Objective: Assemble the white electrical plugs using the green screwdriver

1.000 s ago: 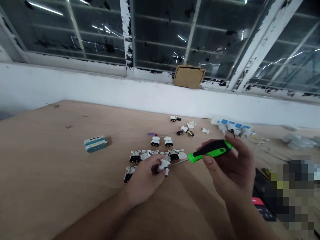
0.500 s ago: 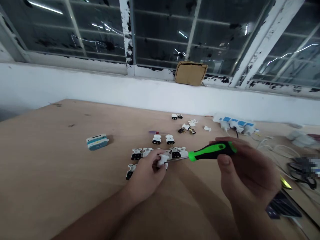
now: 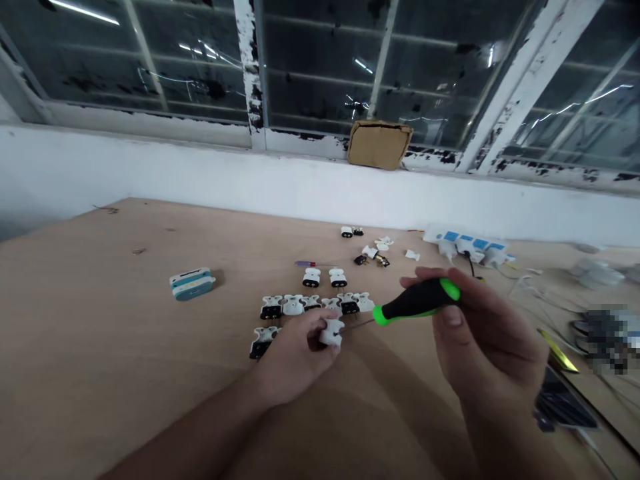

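Pinched between the thumb and fingers of my left hand (image 3: 295, 353) is a small white plug (image 3: 332, 332), held just above the table. My right hand (image 3: 487, 340) grips a green and black screwdriver (image 3: 417, 300) by its handle. Its thin shaft points left, and the tip meets the plug's side at a small dark hole. Behind my left hand lies a row of white plug halves, some with black inserts (image 3: 271, 312). Another half-open plug (image 3: 261, 343) sits left of my fingers. Two closed plugs (image 3: 311, 277) stand farther back.
A second screwdriver (image 3: 306, 264) lies behind the plugs, with loose plug parts (image 3: 371, 253) beyond it. At left is a blue and white case (image 3: 192, 285). A power strip (image 3: 467, 245) with cables sits at the back right. A cardboard box (image 3: 380, 145) rests on the sill.
The screwdriver handle has turned in my right hand, its green side now rolled lower. The plug in my left hand has tilted and come slightly lower, showing more of its face.
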Tool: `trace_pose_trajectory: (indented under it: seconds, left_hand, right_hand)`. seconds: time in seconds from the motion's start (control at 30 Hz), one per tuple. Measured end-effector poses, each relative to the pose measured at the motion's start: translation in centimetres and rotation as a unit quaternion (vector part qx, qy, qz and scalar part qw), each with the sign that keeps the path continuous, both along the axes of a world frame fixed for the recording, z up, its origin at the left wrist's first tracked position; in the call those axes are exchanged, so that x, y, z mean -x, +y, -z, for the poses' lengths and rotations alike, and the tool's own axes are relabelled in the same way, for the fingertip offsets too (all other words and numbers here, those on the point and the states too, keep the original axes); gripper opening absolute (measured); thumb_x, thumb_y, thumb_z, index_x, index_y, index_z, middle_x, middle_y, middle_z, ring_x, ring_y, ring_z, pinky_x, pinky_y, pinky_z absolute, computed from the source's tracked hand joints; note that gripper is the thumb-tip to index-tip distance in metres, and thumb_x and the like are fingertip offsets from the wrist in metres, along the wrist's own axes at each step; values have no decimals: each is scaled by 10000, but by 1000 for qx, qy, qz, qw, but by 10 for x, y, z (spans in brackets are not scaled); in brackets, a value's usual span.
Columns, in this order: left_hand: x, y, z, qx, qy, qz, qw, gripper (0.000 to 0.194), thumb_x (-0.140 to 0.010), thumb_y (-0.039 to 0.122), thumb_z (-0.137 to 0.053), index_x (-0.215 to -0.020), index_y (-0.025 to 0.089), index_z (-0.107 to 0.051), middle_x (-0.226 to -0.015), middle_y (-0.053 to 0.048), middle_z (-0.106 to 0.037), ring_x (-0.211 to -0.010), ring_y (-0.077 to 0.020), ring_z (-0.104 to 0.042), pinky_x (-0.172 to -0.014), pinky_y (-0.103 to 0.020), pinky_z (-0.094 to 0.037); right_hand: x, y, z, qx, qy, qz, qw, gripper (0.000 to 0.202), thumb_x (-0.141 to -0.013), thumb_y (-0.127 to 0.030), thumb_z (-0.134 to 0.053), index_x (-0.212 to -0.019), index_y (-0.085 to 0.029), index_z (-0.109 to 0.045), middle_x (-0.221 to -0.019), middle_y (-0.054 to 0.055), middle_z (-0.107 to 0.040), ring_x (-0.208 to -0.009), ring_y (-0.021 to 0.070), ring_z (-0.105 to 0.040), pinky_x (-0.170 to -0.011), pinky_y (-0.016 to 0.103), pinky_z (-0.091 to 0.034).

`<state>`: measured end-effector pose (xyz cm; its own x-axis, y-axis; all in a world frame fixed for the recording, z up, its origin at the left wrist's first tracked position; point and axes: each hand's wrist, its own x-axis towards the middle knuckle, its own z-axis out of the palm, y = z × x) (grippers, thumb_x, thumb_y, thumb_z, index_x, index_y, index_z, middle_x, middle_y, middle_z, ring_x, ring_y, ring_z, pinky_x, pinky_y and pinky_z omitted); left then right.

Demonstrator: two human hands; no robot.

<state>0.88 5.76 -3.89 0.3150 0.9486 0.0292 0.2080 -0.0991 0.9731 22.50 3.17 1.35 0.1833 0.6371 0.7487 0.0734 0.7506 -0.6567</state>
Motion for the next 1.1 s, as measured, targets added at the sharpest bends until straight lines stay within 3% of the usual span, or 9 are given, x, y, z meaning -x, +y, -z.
trace_pose_trajectory:
  seconds: [0.13, 0.27, 0.4, 0.53, 0.67, 0.8, 0.93, 1.1]
  left_hand:
    - [-2, -3, 8, -18, 54, 5, 998, 466, -808, 195, -716, -1274, 224, -715, -1214, -88, -764, -1090, -282, -723, -975, -395, -558]
    - [2, -3, 6, -65, 116, 40, 990, 459, -832, 188, -712, -1288, 243, -712, -1253, -78, -718, -1035, -245, -707, -934, -368, -561]
    - [6, -3, -3, -106, 174, 92, 975, 451, -775, 225, -822, -1219, 254, -747, -1197, -49, -704, -1006, -233, -672, -874, -333, -537]
    - [8, -2, -5, -122, 226, 105, 961, 384, -778, 323, -868, -1140, 251, -764, -1057, -23, -724, -957, -234, -661, -831, -331, -506]
    - [10, -3, -7, -148, 274, 89, 946, 376, -773, 353, -876, -1117, 253, -762, -1054, -31, -736, -1035, -273, -647, -878, -355, -487]
    - [9, -5, -11, -151, 320, 97, 930, 375, -814, 385, -841, -1152, 252, -750, -1046, -49, -706, -1003, -271, -644, -852, -363, -482]
    - [7, -4, -7, -185, 316, 123, 922, 301, -828, 347, -848, -1081, 232, -733, -1029, -35, -719, -1055, -272, -618, -891, -367, -470]
    - [5, -3, -5, -183, 284, 121, 933, 295, -800, 283, -891, -1016, 202, -708, -1115, -31, -711, -1095, -257, -610, -934, -370, -468]
  right_hand:
    - [-3, 5, -2, -70, -20, -3, 997, 360, -918, -116, -745, -1233, -291, -755, -1189, 69, -750, -1076, 272, -748, -888, 459, -666]
    - [-6, 9, -4, -113, -46, -24, 992, 372, -883, -96, -769, -1213, -268, -762, -1099, 86, -706, -1032, 260, -714, -794, 415, -664]
    - [-5, 8, -3, -73, -60, -62, 994, 410, -906, -87, -724, -1279, -256, -737, -1150, 97, -646, -1069, 292, -726, -771, 430, -690]
    - [-1, 5, 1, -58, -48, -106, 992, 459, -907, -41, -693, -1305, -268, -709, -1185, 77, -589, -1008, 288, -770, -730, 446, -720]
    - [1, 3, 3, -59, -46, -104, 992, 453, -899, -56, -720, -1301, -263, -707, -1258, 96, -629, -1040, 307, -780, -748, 453, -725]
    - [0, -1, 4, -19, -47, -123, 991, 434, -972, -128, -664, -1374, -292, -663, -1394, 116, -678, -1142, 332, -765, -865, 504, -712]
    - [0, -2, 5, -4, -40, -115, 992, 397, -987, -144, -641, -1347, -310, -675, -1340, 96, -724, -1131, 340, -774, -901, 540, -702]
    - [1, -2, 2, 12, -37, -97, 995, 383, -982, -128, -656, -1319, -309, -689, -1307, 77, -736, -1100, 307, -788, -911, 522, -702]
